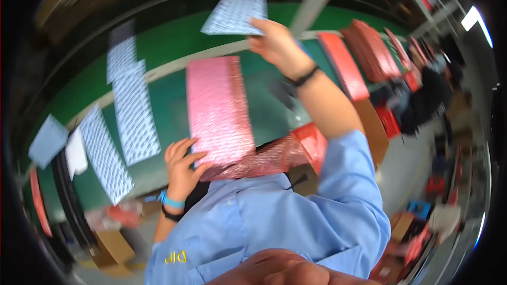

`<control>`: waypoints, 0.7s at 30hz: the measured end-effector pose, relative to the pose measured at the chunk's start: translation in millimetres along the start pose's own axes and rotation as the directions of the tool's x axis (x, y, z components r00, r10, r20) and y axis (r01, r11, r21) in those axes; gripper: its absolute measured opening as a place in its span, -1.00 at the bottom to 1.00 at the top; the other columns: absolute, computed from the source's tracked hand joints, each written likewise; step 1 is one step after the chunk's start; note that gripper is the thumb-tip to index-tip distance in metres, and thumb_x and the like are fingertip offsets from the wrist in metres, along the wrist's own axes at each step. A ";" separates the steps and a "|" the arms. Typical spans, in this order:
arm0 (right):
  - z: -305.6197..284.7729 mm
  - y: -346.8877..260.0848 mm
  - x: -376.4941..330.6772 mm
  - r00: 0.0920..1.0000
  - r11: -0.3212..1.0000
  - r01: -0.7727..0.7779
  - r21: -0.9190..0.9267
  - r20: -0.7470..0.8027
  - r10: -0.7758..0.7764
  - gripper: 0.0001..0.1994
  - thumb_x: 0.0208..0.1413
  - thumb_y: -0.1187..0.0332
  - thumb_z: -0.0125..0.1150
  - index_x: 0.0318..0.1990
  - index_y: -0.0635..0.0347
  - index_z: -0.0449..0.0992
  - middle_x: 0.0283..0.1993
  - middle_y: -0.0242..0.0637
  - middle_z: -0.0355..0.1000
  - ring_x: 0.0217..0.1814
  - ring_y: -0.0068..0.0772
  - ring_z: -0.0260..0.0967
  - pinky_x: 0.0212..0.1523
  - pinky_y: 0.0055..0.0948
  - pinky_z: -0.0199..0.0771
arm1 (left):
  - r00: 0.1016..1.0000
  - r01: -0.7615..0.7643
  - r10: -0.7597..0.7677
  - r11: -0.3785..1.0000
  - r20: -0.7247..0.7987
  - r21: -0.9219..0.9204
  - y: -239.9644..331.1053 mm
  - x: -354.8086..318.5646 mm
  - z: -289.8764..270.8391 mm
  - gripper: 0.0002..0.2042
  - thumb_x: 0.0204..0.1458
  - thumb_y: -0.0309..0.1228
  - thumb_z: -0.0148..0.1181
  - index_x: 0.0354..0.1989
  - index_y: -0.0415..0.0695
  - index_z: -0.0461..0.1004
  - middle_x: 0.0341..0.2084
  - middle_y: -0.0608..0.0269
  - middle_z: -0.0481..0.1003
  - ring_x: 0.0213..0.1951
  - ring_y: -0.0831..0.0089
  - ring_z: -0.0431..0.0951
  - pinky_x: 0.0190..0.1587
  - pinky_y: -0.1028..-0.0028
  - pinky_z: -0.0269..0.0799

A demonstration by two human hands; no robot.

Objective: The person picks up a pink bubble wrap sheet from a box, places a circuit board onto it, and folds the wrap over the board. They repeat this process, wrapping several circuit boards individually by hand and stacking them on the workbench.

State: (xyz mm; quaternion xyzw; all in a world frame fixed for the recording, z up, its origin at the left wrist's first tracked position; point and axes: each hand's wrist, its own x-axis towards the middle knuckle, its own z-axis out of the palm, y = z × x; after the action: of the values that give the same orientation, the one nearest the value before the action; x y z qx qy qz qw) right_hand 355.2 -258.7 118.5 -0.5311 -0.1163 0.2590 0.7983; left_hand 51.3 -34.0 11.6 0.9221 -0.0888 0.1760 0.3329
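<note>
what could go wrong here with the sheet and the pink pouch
1. The right hand pinches the patterned sheet only at one corner, up in the air, so it may flap or slip out of the grip.
2. The left hand holds the pink bubble pouch only at its lower end, so it could flop or slide onto the green belt.

The person wears a light blue shirt (274,216) that fills the lower centre of the frame, with small yellow lettering (175,257) at the lower left of its cloth. The sleeve (348,179) at right of centre ends short, leaving the forearm bare. A black band (302,78) circles the upper wrist; a blue band (170,200) and a black band (171,214) circle the lower-left wrist.
</note>
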 end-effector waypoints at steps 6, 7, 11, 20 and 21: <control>24.1 5.3 -117.7 0.984 0.798 -0.161 -0.581 -0.152 0.088 -0.79 0.22 0.31 0.10 -0.10 0.22 0.46 -0.41 -0.47 0.46 -0.62 -0.73 0.30 -0.72 -0.69 0.23 | 0.997 0.068 -0.069 0.997 -0.035 -0.020 1.6 -8.3 -0.9 -0.71 -0.28 -0.22 0.47 -0.32 0.02 0.66 0.01 0.26 0.49 0.11 0.15 0.38 0.21 0.11 0.13; 23.4 6.9 -123.1 0.986 0.791 -0.161 -0.590 -0.125 0.107 -0.79 0.22 0.31 0.10 -0.10 0.22 0.46 -0.41 -0.47 0.46 -0.62 -0.73 0.30 -0.72 -0.69 0.23 | 0.997 0.068 -0.069 0.997 -0.045 -0.024 1.2 -9.7 -0.6 -0.72 -0.28 -0.22 0.47 -0.33 0.03 0.66 0.01 0.27 0.49 0.11 0.16 0.38 0.22 0.12 0.12; 6.8 13.4 -141.7 0.998 0.704 -0.064 -0.707 -0.028 0.063 -0.82 0.22 0.41 0.10 -0.07 0.22 0.44 -0.39 -0.49 0.47 -0.57 -0.76 0.32 -0.66 -0.70 0.25 | 0.999 0.024 -0.026 0.999 -0.046 -0.034 -5.2 -9.7 0.7 -0.70 -0.26 -0.22 0.46 -0.29 0.05 0.65 0.01 0.28 0.48 0.13 0.18 0.37 0.23 0.13 0.11; -16.8 13.9 -90.1 0.682 -0.033 0.582 -0.812 0.510 -0.524 -0.73 0.03 0.70 0.08 -0.17 0.20 0.58 -0.07 -0.15 0.50 0.01 -0.27 0.45 0.00 -0.39 0.42 | 0.977 0.147 -0.175 0.967 -0.125 -0.210 -7.6 -13.8 8.9 -0.28 -0.26 -0.25 0.48 0.17 -0.09 0.35 0.00 0.19 0.48 0.09 0.09 0.39 0.23 0.15 0.14; -15.3 12.2 -81.6 0.592 -0.174 0.619 -0.766 0.600 -0.538 -0.70 0.01 0.71 0.08 -0.16 0.17 0.59 0.01 -0.12 0.47 0.10 -0.23 0.40 0.09 -0.36 0.37 | 0.969 0.158 -0.198 0.956 -0.148 -0.247 -7.5 -12.9 9.3 -0.23 -0.26 -0.27 0.48 0.21 -0.11 0.29 0.00 0.17 0.48 0.08 0.08 0.39 0.23 0.16 0.15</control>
State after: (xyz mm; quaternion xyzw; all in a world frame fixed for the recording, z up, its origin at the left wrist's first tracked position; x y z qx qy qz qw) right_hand 290.2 -310.9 108.4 -0.7746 -0.5006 -0.2480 0.2963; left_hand 44.0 -33.7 -4.4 0.8624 0.0037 0.2121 0.4596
